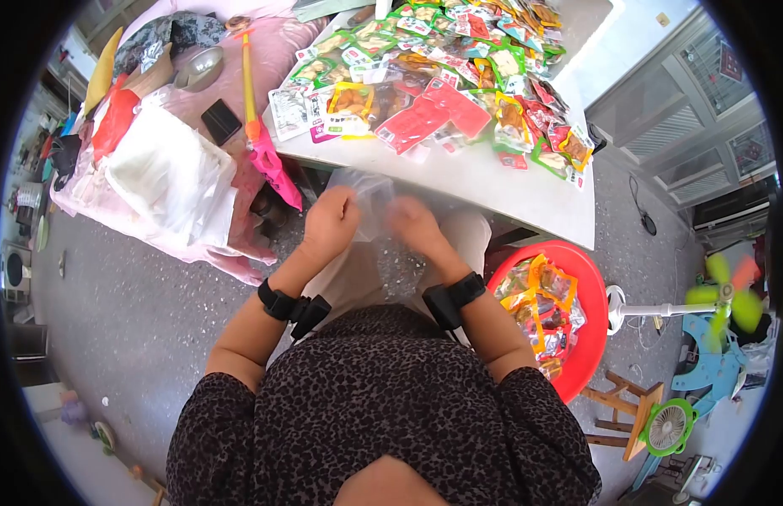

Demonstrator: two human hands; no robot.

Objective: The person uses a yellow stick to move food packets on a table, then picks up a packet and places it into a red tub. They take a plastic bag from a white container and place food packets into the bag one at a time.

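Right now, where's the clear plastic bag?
In head view, the clear plastic bag is just above centre, between the left hand and the blurred right hand, by the near edge of the white table.

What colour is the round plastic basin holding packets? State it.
Red; the round plastic basin shows best in the head view.

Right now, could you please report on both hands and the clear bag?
Left hand closed on clear plastic bag; right hand blurred beside it, grip unclear. Bag at near edge of table. Nothing visibly in the way.
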